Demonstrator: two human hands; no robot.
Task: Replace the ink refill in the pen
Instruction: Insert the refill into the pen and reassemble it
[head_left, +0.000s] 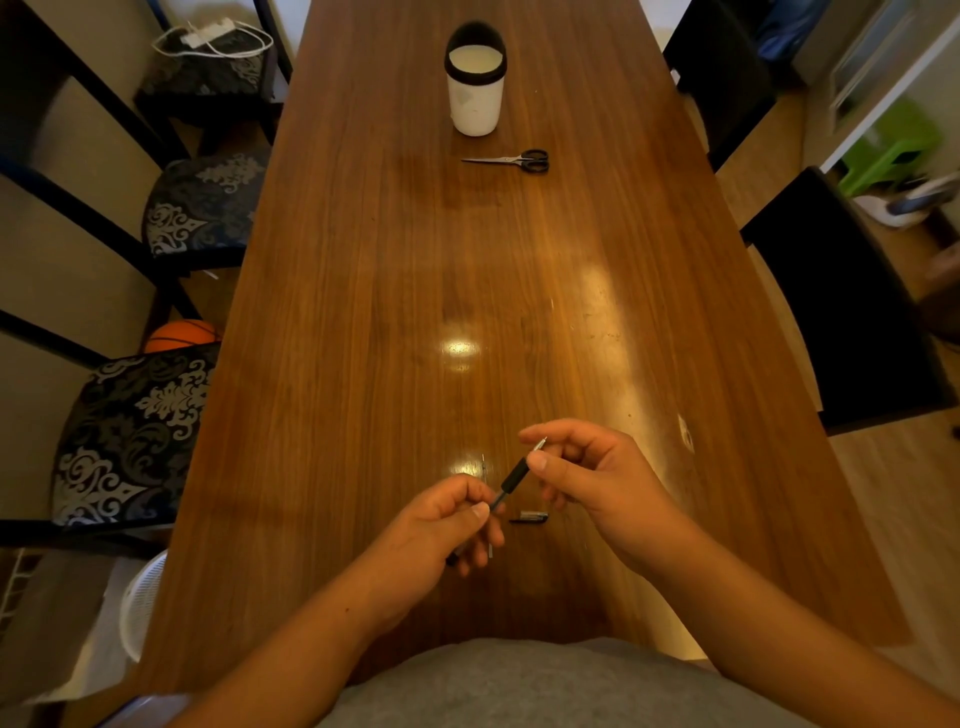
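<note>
I'm pinching the pen (514, 477) between both hands: left hand (451, 525) gripping the barrel, right hand (592, 478) gripping the tip section (reassembly, probably); twisting tight next.

Scissors (511, 160) lie near a white cup (475, 91) on the table (363, 312).

Your way across the table (363, 312) is open through its whole middle stretch. Near the near edge, a small dark pen piece (529, 516) lies just beside your right hand (597, 483), and a thin refill (484, 466) lies just beyond your left hand (447, 519). Toward the far edge, the scissors (511, 160) and the white container (475, 83) block the centre line; both long edges stay free.
</note>
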